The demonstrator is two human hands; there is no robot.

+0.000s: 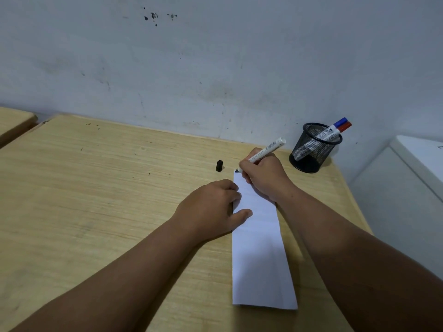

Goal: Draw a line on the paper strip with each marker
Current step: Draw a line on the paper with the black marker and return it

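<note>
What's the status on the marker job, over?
Right hand grips black marker, tip at paper strip far end. Left hand pins strip. Cap off; nothing blocking.

Print on marker (266, 149) barrel illegible.

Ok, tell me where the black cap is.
The black cap stands on the desk, just left of the paper strip's far end, near the marker tip.

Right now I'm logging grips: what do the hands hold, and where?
Right hand grips the uncapped marker near its tip; left hand only presses the paper strip.
</note>
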